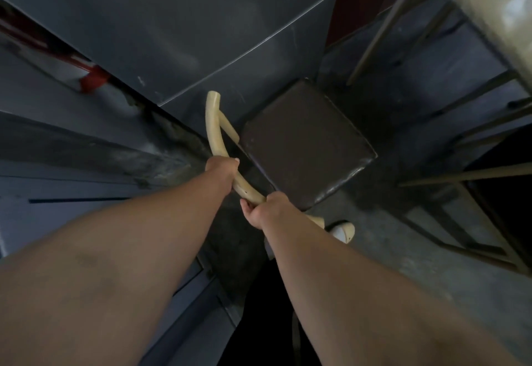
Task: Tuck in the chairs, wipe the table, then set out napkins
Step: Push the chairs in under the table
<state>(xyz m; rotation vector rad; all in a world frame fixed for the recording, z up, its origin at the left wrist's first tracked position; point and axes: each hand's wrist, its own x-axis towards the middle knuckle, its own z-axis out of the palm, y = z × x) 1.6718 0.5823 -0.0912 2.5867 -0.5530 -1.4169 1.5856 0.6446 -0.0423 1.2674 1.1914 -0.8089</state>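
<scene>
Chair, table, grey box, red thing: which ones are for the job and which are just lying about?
For the job: chair, gripped at its backrest by left hand and right hand; table.
Just lying about: grey metal cabinet; red-and-white object on the left.

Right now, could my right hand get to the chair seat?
Probably yes: the right hand grips the back rail just beside the seat, with nothing visible between them.

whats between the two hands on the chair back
Only a short bare stretch of the cream back rail, which the left hand and the right hand both grip. The head view shows it.
</scene>
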